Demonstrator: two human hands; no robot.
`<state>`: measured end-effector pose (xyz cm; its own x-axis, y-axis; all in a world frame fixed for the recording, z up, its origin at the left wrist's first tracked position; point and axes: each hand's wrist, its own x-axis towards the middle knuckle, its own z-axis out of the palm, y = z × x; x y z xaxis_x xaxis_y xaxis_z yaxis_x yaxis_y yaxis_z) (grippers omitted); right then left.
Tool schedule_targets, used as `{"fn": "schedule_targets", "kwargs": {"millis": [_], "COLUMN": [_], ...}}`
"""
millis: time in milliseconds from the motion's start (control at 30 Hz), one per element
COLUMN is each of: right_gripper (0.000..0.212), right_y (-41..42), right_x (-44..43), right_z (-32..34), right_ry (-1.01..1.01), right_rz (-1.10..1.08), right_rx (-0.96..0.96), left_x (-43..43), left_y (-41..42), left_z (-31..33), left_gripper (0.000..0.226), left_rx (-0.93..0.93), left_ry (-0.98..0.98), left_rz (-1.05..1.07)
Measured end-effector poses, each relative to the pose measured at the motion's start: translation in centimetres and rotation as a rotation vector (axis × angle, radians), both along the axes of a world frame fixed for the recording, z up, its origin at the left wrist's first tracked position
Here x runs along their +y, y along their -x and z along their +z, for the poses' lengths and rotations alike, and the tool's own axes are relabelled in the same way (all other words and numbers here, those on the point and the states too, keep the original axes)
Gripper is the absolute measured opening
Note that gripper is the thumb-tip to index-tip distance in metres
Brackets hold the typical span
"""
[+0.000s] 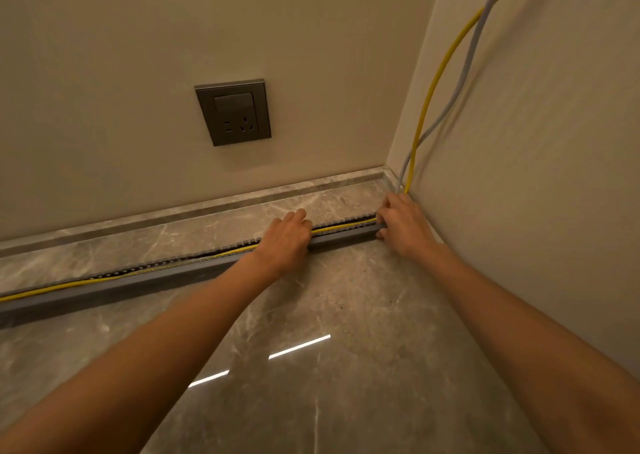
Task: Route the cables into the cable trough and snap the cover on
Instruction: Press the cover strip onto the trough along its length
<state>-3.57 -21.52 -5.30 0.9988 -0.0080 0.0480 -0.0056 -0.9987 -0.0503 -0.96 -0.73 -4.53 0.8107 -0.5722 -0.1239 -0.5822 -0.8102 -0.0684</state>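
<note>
A grey slotted cable trough (166, 273) lies along the marble floor, from the left edge to the right corner. It has no cover on it. A yellow cable (429, 97) and a grey cable (467, 62) come down the right wall into the corner. The yellow cable runs on inside the trough; the grey one is hidden there. My left hand (285, 237) rests palm down over the trough's middle, fingers curled on its top. My right hand (403, 225) grips the trough's right end at the corner, where the cables enter.
A dark grey wall socket with a switch (232, 111) sits on the back wall above the trough. A marble skirting (194, 211) runs along that wall. The glossy marble floor (346, 349) stretches toward me. The right wall stands close by my right arm.
</note>
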Motion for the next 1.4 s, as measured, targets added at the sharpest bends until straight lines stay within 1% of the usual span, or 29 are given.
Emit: {"fn": "schedule_targets", "kwargs": {"millis": [67,167,267,367,500,600,733,767,833,867,900,967,1033,1200,1267,1333,1400], "right_gripper": [0.029,0.033,0.028,0.028,0.033,0.035,0.037,0.04,0.055,0.061,0.061,0.049,0.041,0.035,0.035,0.034,0.033], "right_y": [-0.4,-0.9,-1.2,-1.4,-1.6,-1.7,-1.0,-0.8,-0.7,-0.8,-1.0,-1.2,-1.2,-1.0,-0.9,-0.7,-0.6], "right_x": [-0.1,0.4,0.9,0.6,0.2,0.0,0.0,0.1,0.2,0.2,0.0,-0.3,-0.5,-0.7,-0.7,-0.7,-0.7], "right_z": [0.2,0.2,0.0,0.2,0.8,1.0,0.5,0.4,0.5,0.6,0.6,0.7,0.5,0.3,0.2,0.0,-0.2], "right_ry": [0.015,0.077,0.104,0.061,-0.063,-0.078,-0.09,-0.115,-0.176,-0.169,-0.129,-0.042,-0.026,-0.105,-0.097,-0.092,-0.095], "right_rz": [0.017,0.045,0.048,0.022,-0.002,0.022,0.018,0.01,0.0,0.014,0.044,0.109,0.145,0.159,0.163,0.162,0.16], "right_rx": [0.01,0.087,0.098,0.119,0.17,0.198,0.177,0.169,0.16,0.17,0.19,0.228,0.243,0.265,0.255,0.228,0.208], "left_x": [-1.4,-3.1,-4.1,-4.2,-4.1,-4.5,-4.7,-4.7,-4.8,-4.9,-5.0,-5.1,-5.2,-5.5,-5.5,-5.5,-5.7], "left_y": [-0.1,0.1,0.5,0.5,0.0,0.2,0.6,0.7,1.0,1.1,1.2,1.5,1.6,1.5,1.2,0.9,0.6], "left_z": [-0.1,-0.6,-1.4,-1.2,0.0,0.3,-0.2,-0.4,-0.6,-0.7,-0.8,-1.1,-1.2,-0.8,-0.5,-0.1,0.2], "left_gripper": [0.034,0.04,0.04,0.033,0.025,0.024,0.026,0.026,0.026,0.027,0.027,0.029,0.028,0.027,0.028,0.033,0.033], "left_rx": [0.028,0.041,0.011,-0.012,0.011,-0.028,-0.078,-0.09,-0.105,-0.105,-0.101,-0.089,-0.087,-0.064,-0.044,0.033,0.122], "left_ry": [0.076,0.157,0.192,0.173,0.15,0.098,0.073,0.068,0.058,0.052,0.046,0.034,0.017,0.021,0.067,0.131,0.129], "left_rz": [0.014,0.032,0.096,0.081,0.045,0.006,-0.014,-0.011,-0.004,0.001,0.006,0.022,0.033,0.018,0.011,0.049,0.075]}}
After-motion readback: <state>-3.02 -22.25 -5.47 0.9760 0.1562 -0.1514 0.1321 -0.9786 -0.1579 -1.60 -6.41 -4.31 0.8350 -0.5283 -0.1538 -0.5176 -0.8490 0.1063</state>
